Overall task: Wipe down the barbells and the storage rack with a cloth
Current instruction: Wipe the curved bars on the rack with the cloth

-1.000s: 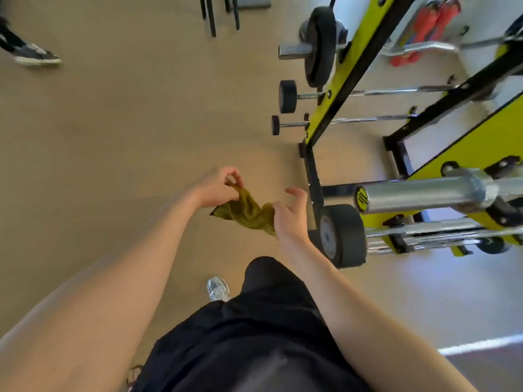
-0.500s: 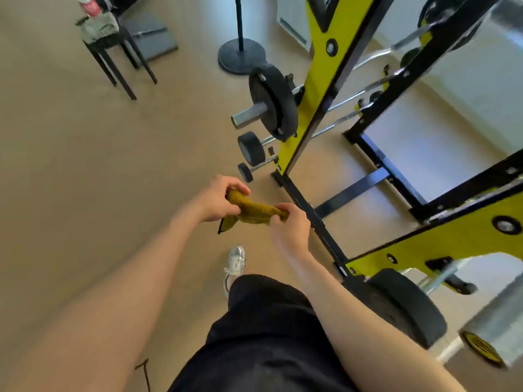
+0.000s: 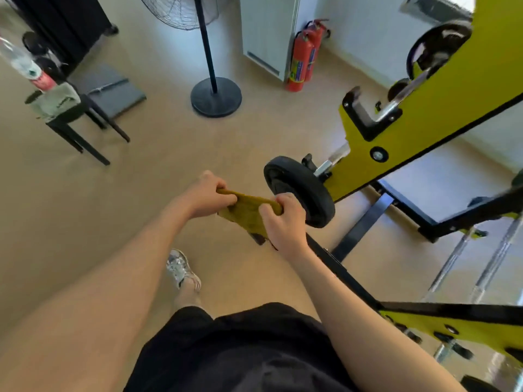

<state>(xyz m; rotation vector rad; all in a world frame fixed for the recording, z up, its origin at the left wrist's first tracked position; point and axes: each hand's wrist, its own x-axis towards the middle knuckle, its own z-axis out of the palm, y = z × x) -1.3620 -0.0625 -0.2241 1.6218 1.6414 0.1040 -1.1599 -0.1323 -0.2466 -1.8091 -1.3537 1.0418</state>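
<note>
An olive-yellow cloth is stretched flat between my two hands in front of me. My left hand grips its left edge and my right hand grips its right edge. Just right of my right hand a barbell with a black weight plate sticks out from the yellow and black storage rack. More chrome barbells lie in the rack at lower right. The rack's black base rail runs along the floor under my right forearm.
A black stool with a bottle and a folded towel stands at the far left. A fan stand's round base and two red fire extinguishers are beyond. My shoe is on the tan floor below the cloth.
My view has swung upward and away from the rack. The bunched cloth has been pulled out flat between both hands, which now sit beside the black weight plate.
</note>
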